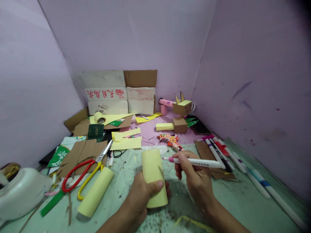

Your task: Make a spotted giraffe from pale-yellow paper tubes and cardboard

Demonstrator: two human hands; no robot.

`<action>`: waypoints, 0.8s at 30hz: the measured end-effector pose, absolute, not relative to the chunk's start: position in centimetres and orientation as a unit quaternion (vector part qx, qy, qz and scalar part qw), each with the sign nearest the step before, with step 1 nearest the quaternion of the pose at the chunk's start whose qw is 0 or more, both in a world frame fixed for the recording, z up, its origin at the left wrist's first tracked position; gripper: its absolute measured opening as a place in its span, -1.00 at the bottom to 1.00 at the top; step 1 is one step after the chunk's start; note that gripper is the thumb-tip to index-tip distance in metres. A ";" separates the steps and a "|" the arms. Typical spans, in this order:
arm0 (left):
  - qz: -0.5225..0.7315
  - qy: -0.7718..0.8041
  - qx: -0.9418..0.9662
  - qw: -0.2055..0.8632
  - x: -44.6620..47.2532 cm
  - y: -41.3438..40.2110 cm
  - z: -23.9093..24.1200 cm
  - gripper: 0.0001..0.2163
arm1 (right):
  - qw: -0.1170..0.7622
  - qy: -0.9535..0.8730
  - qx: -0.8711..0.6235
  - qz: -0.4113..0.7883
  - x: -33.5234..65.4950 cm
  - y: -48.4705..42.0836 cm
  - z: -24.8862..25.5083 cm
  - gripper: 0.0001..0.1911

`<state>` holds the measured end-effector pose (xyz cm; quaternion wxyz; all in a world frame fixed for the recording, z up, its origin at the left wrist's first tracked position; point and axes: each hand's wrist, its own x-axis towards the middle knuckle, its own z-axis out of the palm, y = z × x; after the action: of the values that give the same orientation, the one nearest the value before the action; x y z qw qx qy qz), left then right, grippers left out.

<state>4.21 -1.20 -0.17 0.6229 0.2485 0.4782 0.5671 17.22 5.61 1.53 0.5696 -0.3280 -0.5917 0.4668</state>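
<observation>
My left hand (143, 191) is wrapped round a pale yellow paper tube (152, 165), its thumb pressed on the front. The tube stands roughly upright above the table. Between the thumb and fingers of my right hand (196, 181) is a white marker pen (196, 161) with a pink tip. That tip points left, close to the tube's right edge; whether it touches cannot be made out. A second yellow paper tube (96, 194) lies left of my hands, beside scissors (93, 165) with one red and one yellow handle.
Several markers (223, 152) lie at the right on a cardboard piece (206, 155). Behind stand cardboard-and-paper figures (179, 124) and an opened cardboard box (107, 97) against the wall. Yellow paper strips (127, 143) and cardboard scraps (75, 158) lie left; a white pot (26, 191) stands far left.
</observation>
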 end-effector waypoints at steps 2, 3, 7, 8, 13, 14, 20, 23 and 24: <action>0.564 0.473 0.250 0.629 4.1 -1.1 -0.1 -0.60 | 0.563 -0.611 -0.321 0.455 17.2 5.4 1.3 -0.70; 0.561 0.473 0.251 0.632 4.1 -1.0 -0.1 -0.61 | 0.560 -0.620 -0.317 0.449 17.2 5.4 1.3 -0.71; 0.548 0.488 0.260 0.628 4.2 -0.9 -0.1 -0.60 | 0.533 -0.659 -0.297 0.439 17.0 5.2 1.0 -0.75; 0.549 0.491 0.265 0.622 4.3 -0.8 -0.1 -0.60 | 0.527 -0.669 -0.291 0.436 16.9 5.1 0.9 -0.76; 0.565 0.502 0.282 0.591 4.8 -0.9 0.0 -0.61 | 0.528 -0.687 -0.283 0.411 16.6 5.1 0.7 -0.78; 0.564 0.505 0.284 0.588 4.9 -0.9 0.1 -0.62 | 0.530 -0.687 -0.285 0.408 16.6 5.0 0.7 -0.78; 0.566 0.526 0.301 0.560 5.2 -1.0 0.1 -0.66 | 0.539 -0.694 -0.283 0.384 16.5 5.1 0.5 -0.82; 0.561 0.541 0.305 0.548 5.2 -0.8 0.2 -0.71 | 0.536 -0.700 -0.284 0.377 16.4 5.1 0.3 -0.82; 0.558 0.550 0.304 0.542 5.2 -0.8 0.3 -0.73 | 0.534 -0.703 -0.283 0.375 16.4 5.1 0.3 -0.82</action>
<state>5.25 -0.80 0.28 0.5424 0.3044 0.5497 0.5576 16.40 5.13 0.28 0.5342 -0.2828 -0.7028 0.3751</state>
